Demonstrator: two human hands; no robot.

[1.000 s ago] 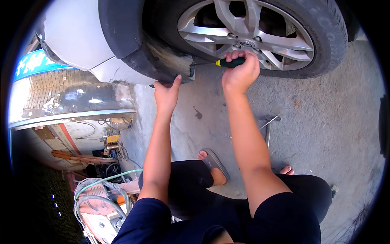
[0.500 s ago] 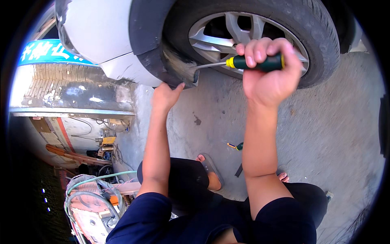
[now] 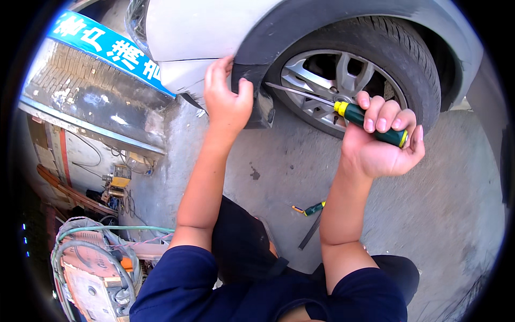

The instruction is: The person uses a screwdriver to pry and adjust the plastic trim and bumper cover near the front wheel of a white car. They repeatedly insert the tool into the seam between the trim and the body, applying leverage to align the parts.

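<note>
My right hand (image 3: pixel 383 137) is wrapped round the dark green and yellow handle of a long screwdriver (image 3: pixel 370 123). The shaft points left, and its tip is beside the black wheel-arch trim (image 3: pixel 256 80), in front of the tyre (image 3: pixel 416 70). My left hand (image 3: pixel 228 102) is raised at the seam between the silver bumper (image 3: pixel 188 78) and this trim, thumb apart from the fingers. Its fingertips are against or very near the trim's edge; contact is hard to tell. The alloy wheel (image 3: pixel 343 75) is behind the screwdriver.
On the concrete floor (image 3: pixel 279 177) lie another green-handled screwdriver (image 3: pixel 314 209) and a dark flat strip (image 3: pixel 310 233). A machine with cables (image 3: pixel 94 268) stands at lower left. Beyond the bumper are a blue banner (image 3: pixel 102 45) and a low wall (image 3: pixel 96 91).
My left hand has moved from the trim's lower corner up to its seam with the bumper. The screwdriver has drawn back right and tilted, its tip now clear of the trim. The view has shifted.
</note>
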